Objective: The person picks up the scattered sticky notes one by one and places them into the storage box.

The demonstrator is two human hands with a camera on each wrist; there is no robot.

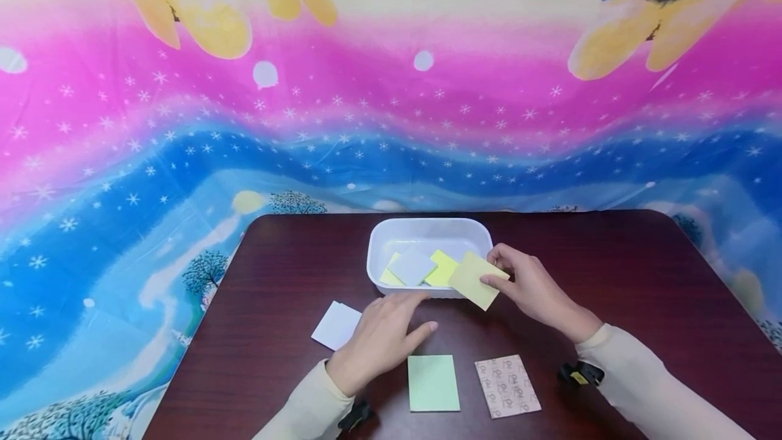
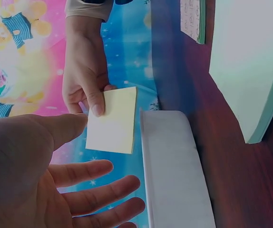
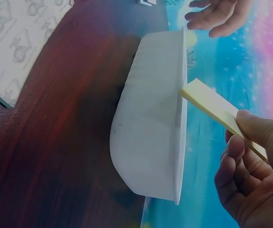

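Observation:
My right hand [image 1: 537,290] pinches a pale yellow sticky note pad [image 1: 476,280] between thumb and fingers, tilted over the front right rim of a white plastic tub [image 1: 375,250]. In the right wrist view the pad's thick edge shows, its far corner close to the tub's rim. Inside the tub lie a lavender pad [image 1: 412,267], a bright yellow pad [image 1: 441,269] and a paler yellow one [image 1: 391,271], partly covered. My left hand [image 1: 385,331] holds nothing, fingers extended just before the tub's front wall; whether they touch it I cannot tell.
White note pads [image 1: 334,326] lie left, partly behind my left hand. Nearer me are a light green pad [image 1: 434,383] and a pad with a printed brown pattern [image 1: 508,387]. A colourful patterned cloth [image 1: 391,121] hangs behind the dark wooden table [image 1: 293,263].

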